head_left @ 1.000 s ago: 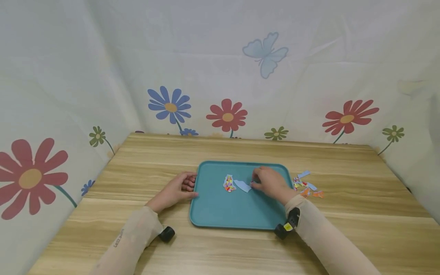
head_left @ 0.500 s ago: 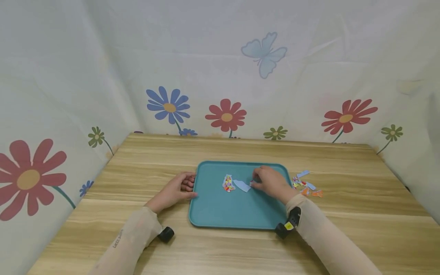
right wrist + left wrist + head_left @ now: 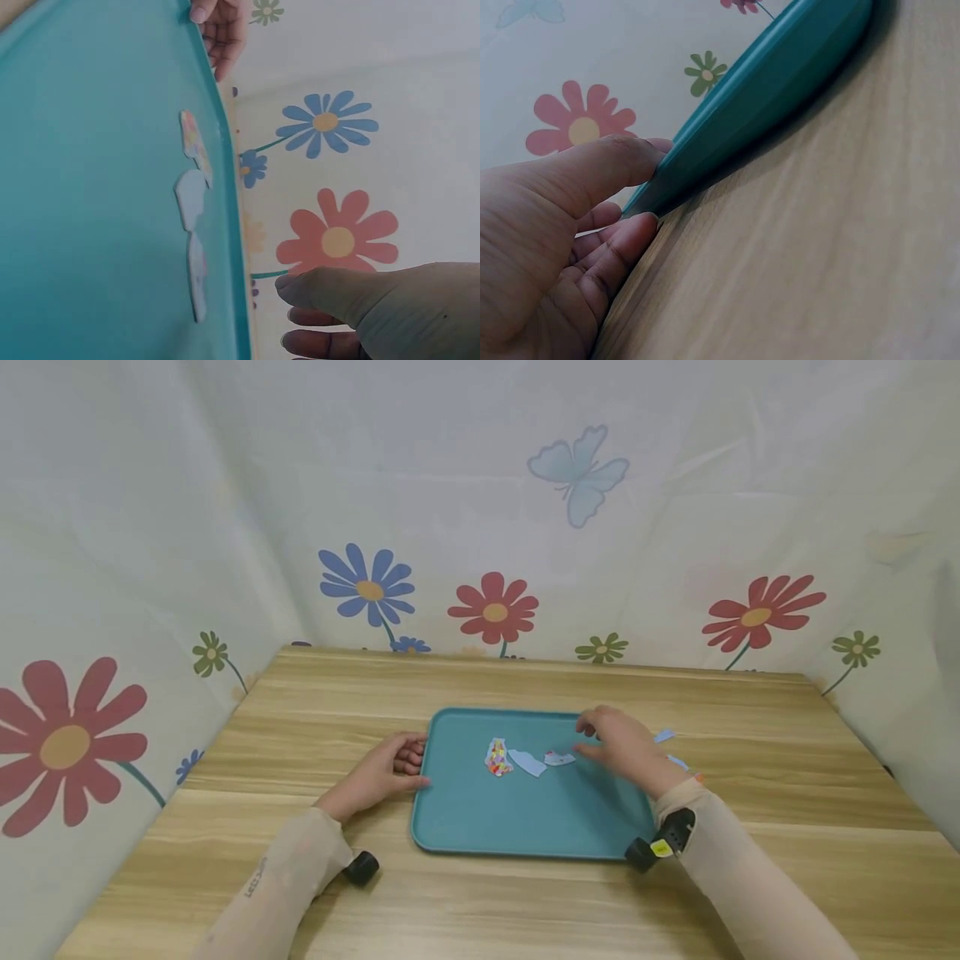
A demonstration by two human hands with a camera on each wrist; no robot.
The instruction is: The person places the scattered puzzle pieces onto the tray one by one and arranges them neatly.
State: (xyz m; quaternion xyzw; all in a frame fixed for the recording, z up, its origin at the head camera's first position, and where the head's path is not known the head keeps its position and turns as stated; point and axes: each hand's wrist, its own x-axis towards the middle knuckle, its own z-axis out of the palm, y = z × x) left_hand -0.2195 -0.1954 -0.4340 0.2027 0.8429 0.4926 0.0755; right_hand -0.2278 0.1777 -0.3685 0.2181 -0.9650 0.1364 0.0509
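Observation:
A teal tray (image 3: 487, 827) lies on the wooden table, with three flat torn-looking paper pieces in a row on it. Leftmost is a multicoloured piece (image 3: 498, 757), then a plain pale blue piece (image 3: 527, 762), then a smaller pale blue piece (image 3: 558, 759) with reddish marks. My left hand (image 3: 384, 774) holds the tray's left edge, thumb on the rim and fingers curled against its side, as the left wrist view shows. Above the tray's right part hovers my right hand (image 3: 618, 745), thumb and fingers apart and holding nothing, just right of the smaller piece.
To the right of the tray, more paper pieces (image 3: 663, 736) lie on the table (image 3: 795, 760), mostly hidden behind my right hand and wrist. A white curtain (image 3: 450, 510) printed with flowers hangs behind and beside the table.
My right hand has let go of the smaller pale blue piece, which now lies beside the plain one, and has moved up and to the right. My left hand stays at the tray's edge.

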